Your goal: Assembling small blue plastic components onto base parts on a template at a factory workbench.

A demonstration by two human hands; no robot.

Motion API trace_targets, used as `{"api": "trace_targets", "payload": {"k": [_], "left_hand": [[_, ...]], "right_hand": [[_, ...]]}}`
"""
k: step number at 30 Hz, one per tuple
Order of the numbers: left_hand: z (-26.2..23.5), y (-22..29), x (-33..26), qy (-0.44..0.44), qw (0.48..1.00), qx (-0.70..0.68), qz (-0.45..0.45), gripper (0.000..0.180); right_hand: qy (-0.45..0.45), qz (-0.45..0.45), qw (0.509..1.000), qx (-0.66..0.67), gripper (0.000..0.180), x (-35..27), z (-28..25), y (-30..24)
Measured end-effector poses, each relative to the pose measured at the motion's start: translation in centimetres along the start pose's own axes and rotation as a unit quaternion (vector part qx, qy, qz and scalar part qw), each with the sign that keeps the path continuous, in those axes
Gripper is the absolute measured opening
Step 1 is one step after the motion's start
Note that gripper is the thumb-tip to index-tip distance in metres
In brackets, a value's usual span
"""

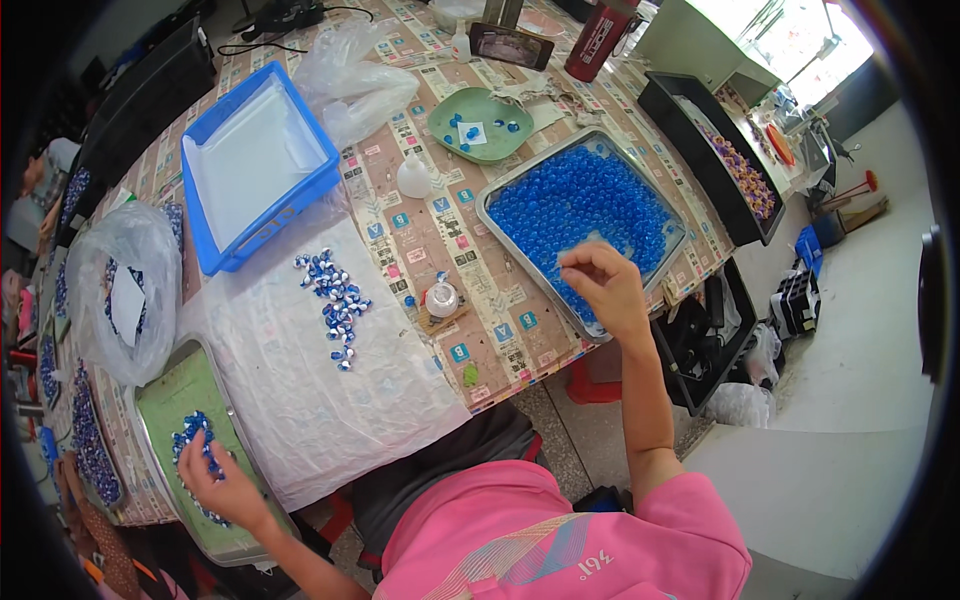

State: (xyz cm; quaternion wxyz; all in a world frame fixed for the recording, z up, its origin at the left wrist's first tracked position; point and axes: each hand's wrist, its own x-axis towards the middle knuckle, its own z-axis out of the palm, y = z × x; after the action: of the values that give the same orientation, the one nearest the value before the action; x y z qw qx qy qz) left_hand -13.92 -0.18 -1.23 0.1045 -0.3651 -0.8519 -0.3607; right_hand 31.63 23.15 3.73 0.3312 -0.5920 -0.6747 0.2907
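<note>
My right hand (pixel 612 290) is over the near edge of a metal tray (pixel 522 250) full of shiny blue beads (pixel 585 200). Thumb and fingertips are pinched together, and whatever lies between them is too small to make out. On the left, my left hand (pixel 222 492) reaches over a green-bottomed tray (pixel 170 400) at a heap of blue-and-white beads (pixel 196 428). Its thumb and fingers are apart, with the fingertips at the beads. Between the hands, more blue-and-white beads (pixel 335 300) lie scattered in a strip on a white sheet (pixel 290 420).
A small white jar (pixel 441 299) and a white squeeze bottle (pixel 413 177) stand mid-table. Behind are a green dish (pixel 492 106), a blue bin (pixel 215 240), a phone (pixel 510 46) and a red bottle (pixel 602 40). A plastic bag (pixel 150 240) sits left; a black tray (pixel 690 140) right.
</note>
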Motion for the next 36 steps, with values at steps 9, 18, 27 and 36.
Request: {"api": "trace_targets", "payload": {"k": [9, 18, 27, 36], "left_hand": [[7.2, 11.1, -4.1, -0.193, 0.955, -0.189, 0.120, 0.034], [9.1, 10.6, -4.0, -0.231, 0.941, -0.216, 0.118, 0.026], [8.0, 10.1, -4.3, -0.212, 0.934, -0.277, 0.077, 0.028], [5.4, 10.4, -4.1, -0.328, 0.788, -0.507, -0.124, 0.025]], "right_hand": [[-0.167, 0.025, 0.976, 0.139, 0.028, -3.1, 5.1, -4.7], [-0.189, -0.013, 0.972, 0.138, 0.027, -3.8, 7.8, -6.3], [-0.200, -0.042, 0.961, 0.188, 0.024, -3.8, 9.0, -6.5], [-0.215, -0.064, 0.956, 0.188, 0.023, -4.2, 9.9, -7.0]]}}
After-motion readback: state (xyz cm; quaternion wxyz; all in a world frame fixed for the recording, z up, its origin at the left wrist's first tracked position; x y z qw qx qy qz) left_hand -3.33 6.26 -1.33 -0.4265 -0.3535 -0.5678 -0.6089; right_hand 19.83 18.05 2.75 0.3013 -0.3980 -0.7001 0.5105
